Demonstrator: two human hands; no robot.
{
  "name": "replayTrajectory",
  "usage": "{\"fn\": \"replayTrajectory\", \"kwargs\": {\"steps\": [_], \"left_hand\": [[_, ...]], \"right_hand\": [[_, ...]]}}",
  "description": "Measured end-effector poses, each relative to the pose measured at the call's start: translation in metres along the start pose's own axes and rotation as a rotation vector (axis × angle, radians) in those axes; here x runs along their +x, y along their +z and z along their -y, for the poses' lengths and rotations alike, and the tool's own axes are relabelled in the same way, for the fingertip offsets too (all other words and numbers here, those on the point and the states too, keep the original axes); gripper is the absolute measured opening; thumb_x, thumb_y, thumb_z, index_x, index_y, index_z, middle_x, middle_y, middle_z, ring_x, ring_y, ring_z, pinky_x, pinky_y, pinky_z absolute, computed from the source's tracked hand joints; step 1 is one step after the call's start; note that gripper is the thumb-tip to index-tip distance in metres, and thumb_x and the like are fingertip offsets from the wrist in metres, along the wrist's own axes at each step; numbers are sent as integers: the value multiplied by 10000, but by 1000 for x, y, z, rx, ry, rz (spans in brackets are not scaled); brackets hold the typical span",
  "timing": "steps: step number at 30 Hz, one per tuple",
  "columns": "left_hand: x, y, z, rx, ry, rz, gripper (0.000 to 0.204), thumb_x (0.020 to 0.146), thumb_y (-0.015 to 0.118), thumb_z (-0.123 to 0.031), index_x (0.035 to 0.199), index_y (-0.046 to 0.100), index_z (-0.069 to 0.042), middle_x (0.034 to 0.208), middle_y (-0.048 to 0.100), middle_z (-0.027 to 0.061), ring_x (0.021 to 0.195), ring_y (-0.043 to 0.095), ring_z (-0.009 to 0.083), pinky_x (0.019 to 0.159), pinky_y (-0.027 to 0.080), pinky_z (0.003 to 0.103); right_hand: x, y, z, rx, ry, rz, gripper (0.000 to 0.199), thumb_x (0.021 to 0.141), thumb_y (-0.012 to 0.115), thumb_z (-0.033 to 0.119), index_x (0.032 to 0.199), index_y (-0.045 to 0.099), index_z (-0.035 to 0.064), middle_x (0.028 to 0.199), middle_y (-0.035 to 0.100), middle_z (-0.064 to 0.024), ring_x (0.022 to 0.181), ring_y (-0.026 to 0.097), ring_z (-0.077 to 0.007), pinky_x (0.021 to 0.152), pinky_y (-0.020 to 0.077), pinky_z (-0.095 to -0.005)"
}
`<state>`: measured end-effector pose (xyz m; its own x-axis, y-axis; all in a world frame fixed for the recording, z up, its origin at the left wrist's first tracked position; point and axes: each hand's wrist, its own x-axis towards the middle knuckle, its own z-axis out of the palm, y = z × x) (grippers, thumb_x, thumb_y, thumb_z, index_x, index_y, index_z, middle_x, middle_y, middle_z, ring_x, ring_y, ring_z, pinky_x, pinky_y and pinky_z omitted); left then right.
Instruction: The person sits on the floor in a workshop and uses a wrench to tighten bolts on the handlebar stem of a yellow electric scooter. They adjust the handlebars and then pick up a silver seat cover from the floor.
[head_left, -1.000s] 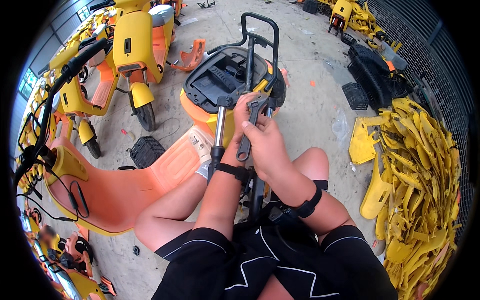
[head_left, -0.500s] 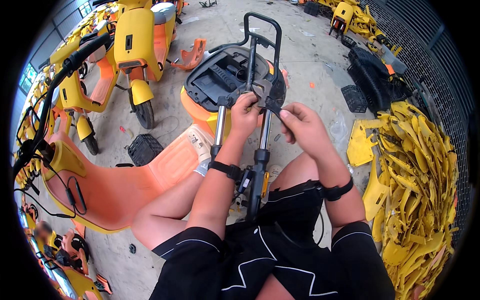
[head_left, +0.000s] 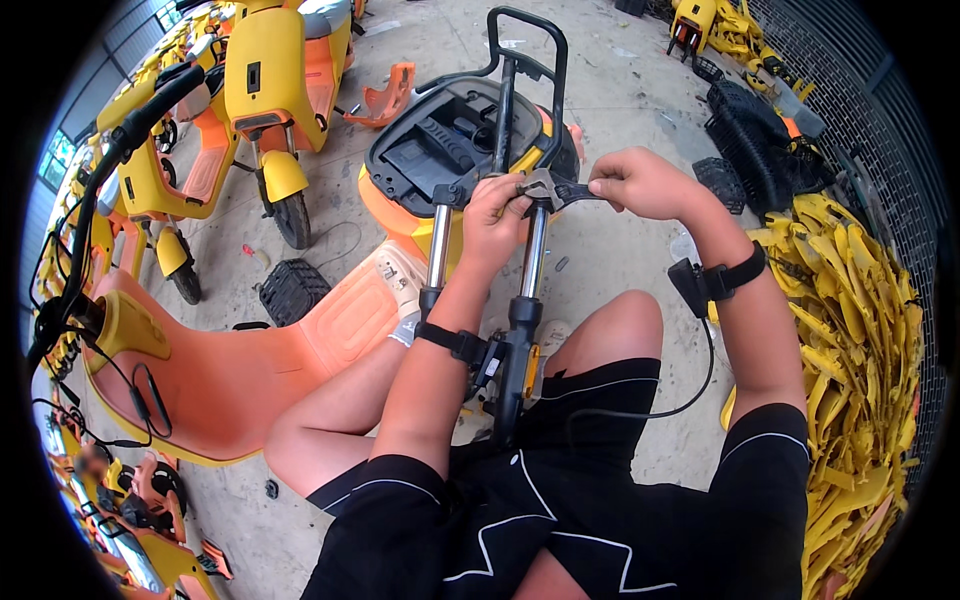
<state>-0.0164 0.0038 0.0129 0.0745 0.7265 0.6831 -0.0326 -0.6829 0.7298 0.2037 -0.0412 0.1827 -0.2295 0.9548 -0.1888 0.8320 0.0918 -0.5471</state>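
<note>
Between my legs lies a scooter front fork (head_left: 530, 262), its two chrome tubes running toward me and its dark steering stem (head_left: 504, 115) pointing away. An adjustable wrench (head_left: 568, 191) sits at the top of the right-hand tube, its handle pointing right. My right hand (head_left: 645, 183) pinches the handle's end between thumb and fingers. My left hand (head_left: 495, 215) is closed around the fork's crown beside the wrench jaws; its thumb and fingertips press near the wrench head. The exact contact under the fingers is hidden.
Beyond the fork stands a scooter rear section (head_left: 430, 150) with an open black compartment and rack. An orange scooter body (head_left: 250, 370) lies to the left, near a black basket (head_left: 293, 290). Yellow scooters (head_left: 265, 75) fill the far left; yellow panels (head_left: 850, 370) are heaped right.
My right hand has moved right and up, swinging the wrench handle from pointing down-right to pointing nearly straight right. My left hand stays at the fork crown.
</note>
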Motion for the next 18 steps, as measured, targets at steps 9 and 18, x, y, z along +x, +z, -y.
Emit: {"fn": "replayTrajectory", "kwargs": {"steps": [9, 18], "left_hand": [[0, -1, 3, 52, 36, 26, 199, 872, 727, -2, 1068, 720, 29, 1115, 733, 138, 1048, 645, 286, 967, 470, 382], [0, -1, 1, 41, 26, 19, 220, 874, 727, 1, 1093, 738, 21, 1109, 743, 128, 1040, 648, 276, 959, 472, 374]], "right_hand": [[16, -14, 2, -29, -44, 114, 235, 961, 616, 221, 882, 702, 17, 661, 636, -22, 620, 578, -145, 595, 453, -328], [47, -35, 9, -93, -18, 337, 226, 973, 590, 239, 935, 701, 46, 674, 630, -14, 562, 559, -124, 548, 451, -308]]}}
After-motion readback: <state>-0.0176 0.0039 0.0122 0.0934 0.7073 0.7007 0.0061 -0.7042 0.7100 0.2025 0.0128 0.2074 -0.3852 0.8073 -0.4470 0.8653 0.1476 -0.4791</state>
